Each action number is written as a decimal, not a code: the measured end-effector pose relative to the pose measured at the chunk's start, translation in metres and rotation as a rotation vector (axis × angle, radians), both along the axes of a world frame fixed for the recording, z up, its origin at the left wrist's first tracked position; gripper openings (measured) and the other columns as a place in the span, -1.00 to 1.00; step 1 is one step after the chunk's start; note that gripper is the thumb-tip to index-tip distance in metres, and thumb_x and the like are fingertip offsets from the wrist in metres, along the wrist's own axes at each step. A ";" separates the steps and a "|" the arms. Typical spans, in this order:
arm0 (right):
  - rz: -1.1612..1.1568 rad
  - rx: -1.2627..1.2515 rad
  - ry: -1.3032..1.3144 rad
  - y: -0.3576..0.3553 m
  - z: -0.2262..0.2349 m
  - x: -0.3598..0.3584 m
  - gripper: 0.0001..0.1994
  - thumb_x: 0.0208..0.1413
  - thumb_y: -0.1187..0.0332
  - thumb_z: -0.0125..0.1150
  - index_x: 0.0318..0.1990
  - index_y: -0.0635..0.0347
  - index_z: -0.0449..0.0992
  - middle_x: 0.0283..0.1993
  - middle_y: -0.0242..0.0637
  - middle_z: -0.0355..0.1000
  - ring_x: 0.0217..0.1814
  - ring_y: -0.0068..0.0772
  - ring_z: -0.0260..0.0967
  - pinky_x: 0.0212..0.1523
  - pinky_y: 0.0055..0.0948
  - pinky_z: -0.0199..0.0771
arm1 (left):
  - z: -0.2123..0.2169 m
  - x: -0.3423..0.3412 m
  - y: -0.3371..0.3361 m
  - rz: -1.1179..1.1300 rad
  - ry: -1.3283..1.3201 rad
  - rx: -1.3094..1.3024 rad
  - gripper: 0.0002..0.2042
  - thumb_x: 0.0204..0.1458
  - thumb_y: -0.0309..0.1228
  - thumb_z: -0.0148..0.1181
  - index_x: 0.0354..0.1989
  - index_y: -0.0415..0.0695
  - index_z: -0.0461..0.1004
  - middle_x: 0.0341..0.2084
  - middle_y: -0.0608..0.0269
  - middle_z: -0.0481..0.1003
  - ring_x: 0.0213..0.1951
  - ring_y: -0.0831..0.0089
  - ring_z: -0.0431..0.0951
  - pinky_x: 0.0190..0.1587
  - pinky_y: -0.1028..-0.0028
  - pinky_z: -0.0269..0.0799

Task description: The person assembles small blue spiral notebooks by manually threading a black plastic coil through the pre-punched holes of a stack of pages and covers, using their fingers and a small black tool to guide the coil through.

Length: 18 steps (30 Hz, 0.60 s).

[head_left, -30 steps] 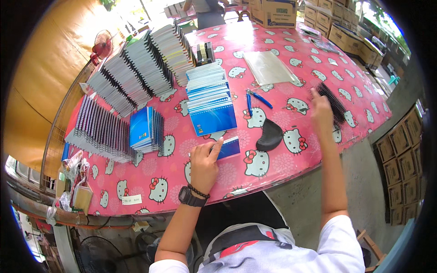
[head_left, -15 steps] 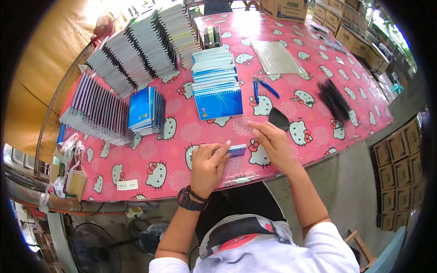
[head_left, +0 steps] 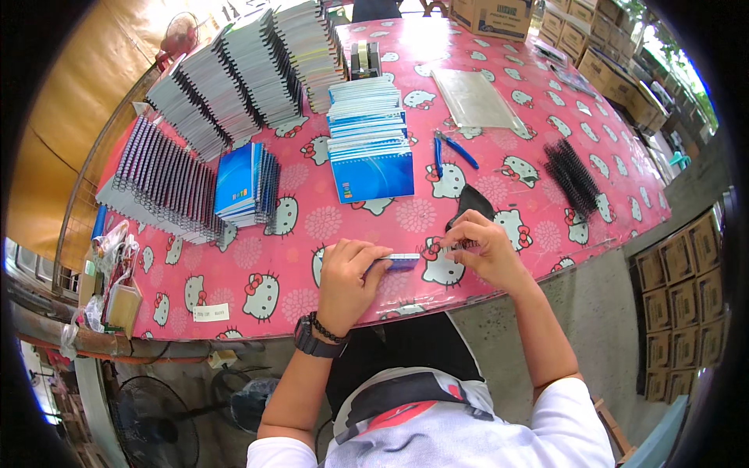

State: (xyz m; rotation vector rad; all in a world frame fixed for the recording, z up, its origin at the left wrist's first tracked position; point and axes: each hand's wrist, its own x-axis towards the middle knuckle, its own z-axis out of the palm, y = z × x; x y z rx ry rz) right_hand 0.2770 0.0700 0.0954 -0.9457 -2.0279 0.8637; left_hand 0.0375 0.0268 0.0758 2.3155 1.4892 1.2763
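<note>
Near the table's front edge, my left hand (head_left: pixel 348 274) is closed on a small notebook (head_left: pixel 403 263) with a blue cover. It is held edge-up, and much of it is hidden under my fingers. To its right, my right hand (head_left: pixel 490 253) pinches a thin dark spiral coil (head_left: pixel 465 244), its length pointing toward the notebook's right end; I cannot tell whether the two touch. Ahead of my hands stands a row of small blue notebooks (head_left: pixel 373 175) with punched holes. Blue-handled pliers (head_left: pixel 457 150) lie open beyond my right hand.
More black coils (head_left: pixel 572 178) lie in a bunch at right. Spiral-bound books (head_left: pixel 168 175) and blue notebooks (head_left: pixel 237 183) stand at left. A black piece of material (head_left: pixel 473 204) lies just beyond my right hand. A clear plastic sheet (head_left: pixel 477 99) and a tape dispenser (head_left: pixel 364 61) are farther back.
My right hand has moved slightly right and nearer to me, bringing the coil level with the notebook's edge. The left hand keeps its grip on the notebook, barely shifted.
</note>
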 end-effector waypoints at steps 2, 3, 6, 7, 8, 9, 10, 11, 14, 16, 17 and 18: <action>0.029 0.017 0.008 0.001 -0.001 0.001 -0.79 -0.16 0.61 0.27 -0.30 0.21 0.53 -0.35 -0.29 0.37 -0.24 -0.35 0.34 -0.23 -0.42 0.35 | 0.003 0.000 0.000 -0.004 0.004 -0.017 -0.85 -0.18 -0.49 0.30 -0.37 -0.07 0.56 -0.44 0.31 0.50 -0.34 0.33 0.45 -0.26 0.37 0.21; 0.033 0.003 0.024 0.002 -0.004 0.002 -0.79 -0.17 0.60 0.27 -0.30 0.22 0.53 -0.35 -0.29 0.38 -0.22 -0.34 0.34 -0.22 -0.41 0.35 | 0.003 0.000 0.001 -0.006 0.007 -0.020 -0.85 -0.17 -0.49 0.30 -0.37 -0.07 0.56 -0.44 0.30 0.50 -0.34 0.33 0.45 -0.26 0.37 0.21; 0.111 -0.064 0.058 0.002 -0.003 0.002 -0.80 -0.17 0.60 0.27 -0.30 0.22 0.52 -0.35 -0.29 0.39 -0.21 -0.33 0.33 -0.20 -0.41 0.35 | 0.004 0.000 0.002 -0.010 0.009 -0.027 -0.86 -0.17 -0.49 0.29 -0.37 -0.07 0.56 -0.45 0.30 0.49 -0.34 0.33 0.45 -0.26 0.37 0.21; 0.148 -0.091 0.067 0.002 -0.003 0.002 -0.80 -0.16 0.60 0.26 -0.30 0.22 0.52 -0.35 -0.30 0.39 -0.20 -0.33 0.33 -0.20 -0.41 0.35 | 0.004 0.001 0.002 -0.009 0.006 -0.033 -0.86 -0.17 -0.49 0.29 -0.38 -0.07 0.56 -0.45 0.30 0.49 -0.34 0.33 0.45 -0.25 0.37 0.21; 0.148 -0.078 0.057 0.003 -0.003 0.002 -0.80 -0.16 0.60 0.26 -0.31 0.23 0.52 -0.35 -0.30 0.39 -0.20 -0.33 0.33 -0.20 -0.41 0.34 | 0.005 0.001 0.002 -0.007 0.004 -0.038 -0.86 -0.17 -0.48 0.29 -0.38 -0.07 0.56 -0.45 0.30 0.49 -0.34 0.33 0.45 -0.25 0.37 0.21; 0.148 -0.065 0.047 0.003 -0.004 0.002 -0.81 -0.16 0.59 0.26 -0.31 0.23 0.52 -0.35 -0.30 0.39 -0.20 -0.32 0.32 -0.19 -0.41 0.34 | 0.005 0.001 0.001 -0.007 0.005 -0.045 -0.86 -0.17 -0.48 0.29 -0.38 -0.07 0.56 -0.45 0.30 0.49 -0.34 0.33 0.45 -0.25 0.37 0.21; 0.148 -0.052 0.037 0.004 -0.004 0.002 -0.81 -0.16 0.59 0.26 -0.31 0.23 0.52 -0.34 -0.30 0.39 -0.20 -0.32 0.32 -0.19 -0.42 0.34 | 0.005 0.001 0.001 -0.007 0.007 -0.052 -0.86 -0.17 -0.49 0.29 -0.38 -0.08 0.56 -0.45 0.30 0.49 -0.34 0.33 0.45 -0.25 0.36 0.21; 0.141 -0.019 0.025 0.005 -0.004 0.003 -0.81 -0.17 0.60 0.26 -0.32 0.23 0.52 -0.34 -0.30 0.39 -0.19 -0.31 0.32 -0.18 -0.41 0.34 | 0.006 0.001 0.000 -0.009 0.005 -0.058 -0.86 -0.18 -0.49 0.30 -0.38 -0.08 0.56 -0.45 0.29 0.49 -0.33 0.32 0.45 -0.24 0.36 0.21; 0.129 0.061 -0.003 0.009 -0.004 0.004 -0.80 -0.20 0.61 0.25 -0.34 0.22 0.52 -0.33 -0.30 0.40 -0.18 -0.30 0.31 -0.17 -0.40 0.34 | 0.007 0.001 0.001 -0.014 0.011 -0.061 -0.86 -0.18 -0.48 0.30 -0.38 -0.09 0.56 -0.45 0.29 0.49 -0.33 0.32 0.45 -0.24 0.36 0.21; 0.133 0.085 -0.010 0.011 -0.003 0.004 -0.79 -0.22 0.61 0.25 -0.34 0.22 0.52 -0.33 -0.31 0.40 -0.17 -0.30 0.31 -0.17 -0.39 0.34 | 0.007 0.000 0.001 -0.021 0.005 -0.056 -0.86 -0.18 -0.48 0.30 -0.38 -0.09 0.56 -0.45 0.29 0.50 -0.33 0.32 0.45 -0.24 0.36 0.21; 0.135 0.082 -0.010 0.012 -0.003 0.005 -0.79 -0.23 0.62 0.25 -0.35 0.21 0.51 -0.33 -0.31 0.40 -0.17 -0.30 0.30 -0.17 -0.38 0.34 | 0.007 0.000 0.001 -0.021 0.002 -0.054 -0.86 -0.18 -0.48 0.30 -0.38 -0.09 0.56 -0.44 0.29 0.50 -0.33 0.32 0.45 -0.24 0.36 0.21; 0.137 0.079 -0.011 0.013 -0.002 0.006 -0.79 -0.24 0.62 0.24 -0.35 0.21 0.51 -0.33 -0.32 0.40 -0.17 -0.30 0.30 -0.17 -0.38 0.34 | 0.007 0.000 0.001 -0.024 0.001 -0.057 -0.86 -0.18 -0.48 0.29 -0.38 -0.09 0.56 -0.44 0.29 0.50 -0.33 0.32 0.45 -0.24 0.36 0.21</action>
